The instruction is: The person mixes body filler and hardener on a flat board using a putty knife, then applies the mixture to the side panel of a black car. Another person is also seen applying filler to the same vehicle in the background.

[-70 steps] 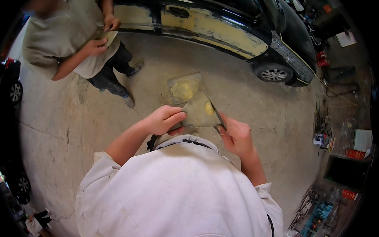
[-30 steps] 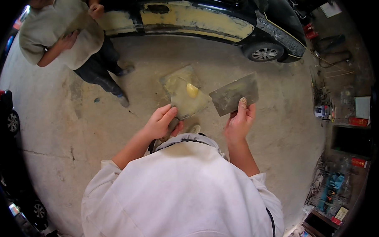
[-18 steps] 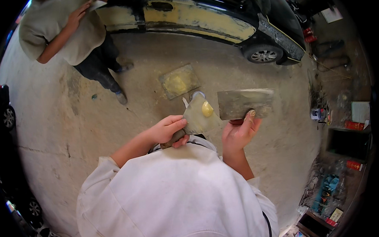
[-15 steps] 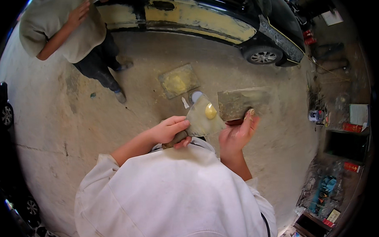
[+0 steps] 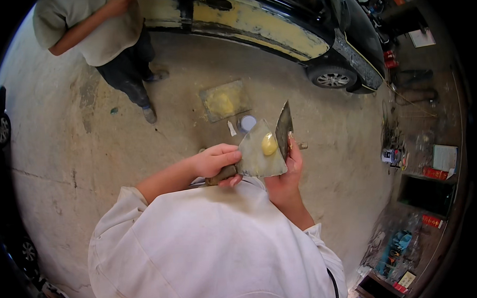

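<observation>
Here, the left hand (image 5: 216,161) grips a spatula (image 5: 253,158), the right hand (image 5: 288,172) a scraper (image 5: 284,127) — tilting the spatula could spill its yellow paste (image 5: 269,144) toward the tin (image 5: 247,123) at its 11 o'clock

Seen from above, a person's two bare hands are near each other, apart, in front of the torso (image 5: 215,239). The left forearm (image 5: 166,180) slants inward to the left hand (image 5: 220,163), which is closed in a grip, thumb (image 5: 229,158) laid over the top and pointing right, fingers curled beneath. The right forearm (image 5: 302,216) angles up and inward; the right hand (image 5: 287,172) also grips, its upper end pointing away from the body.
</observation>
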Tool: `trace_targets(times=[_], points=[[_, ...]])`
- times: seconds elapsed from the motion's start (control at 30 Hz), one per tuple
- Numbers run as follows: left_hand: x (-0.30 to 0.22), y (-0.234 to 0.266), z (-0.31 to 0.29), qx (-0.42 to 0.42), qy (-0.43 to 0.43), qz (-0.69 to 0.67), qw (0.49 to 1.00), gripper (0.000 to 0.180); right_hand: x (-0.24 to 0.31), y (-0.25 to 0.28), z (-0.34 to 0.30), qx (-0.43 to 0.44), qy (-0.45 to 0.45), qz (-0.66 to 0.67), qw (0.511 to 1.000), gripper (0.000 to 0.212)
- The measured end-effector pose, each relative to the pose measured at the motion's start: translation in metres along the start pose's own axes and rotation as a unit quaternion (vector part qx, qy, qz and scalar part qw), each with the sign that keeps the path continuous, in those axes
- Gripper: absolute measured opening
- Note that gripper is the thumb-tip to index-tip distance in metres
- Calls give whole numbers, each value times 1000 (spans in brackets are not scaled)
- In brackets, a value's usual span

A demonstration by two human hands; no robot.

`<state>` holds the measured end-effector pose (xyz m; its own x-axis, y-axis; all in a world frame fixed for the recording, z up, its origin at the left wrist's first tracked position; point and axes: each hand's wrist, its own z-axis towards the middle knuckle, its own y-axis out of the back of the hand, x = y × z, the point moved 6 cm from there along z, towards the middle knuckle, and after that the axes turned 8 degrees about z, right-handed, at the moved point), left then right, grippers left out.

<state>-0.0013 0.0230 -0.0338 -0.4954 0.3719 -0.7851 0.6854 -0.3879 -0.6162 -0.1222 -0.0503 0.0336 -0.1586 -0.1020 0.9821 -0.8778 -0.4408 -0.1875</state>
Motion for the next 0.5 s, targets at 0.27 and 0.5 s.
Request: trace_targets(times=[0.27, 0.5], points=[[-6, 17, -12, -30, -28, -6, 999, 36, -2, -16, -2, 106, 46, -22, 993, 38], [-20, 18, -15, -31, -44, -65, 996, 33, -42, 20, -5, -111, -61, 237, 963, 38]])
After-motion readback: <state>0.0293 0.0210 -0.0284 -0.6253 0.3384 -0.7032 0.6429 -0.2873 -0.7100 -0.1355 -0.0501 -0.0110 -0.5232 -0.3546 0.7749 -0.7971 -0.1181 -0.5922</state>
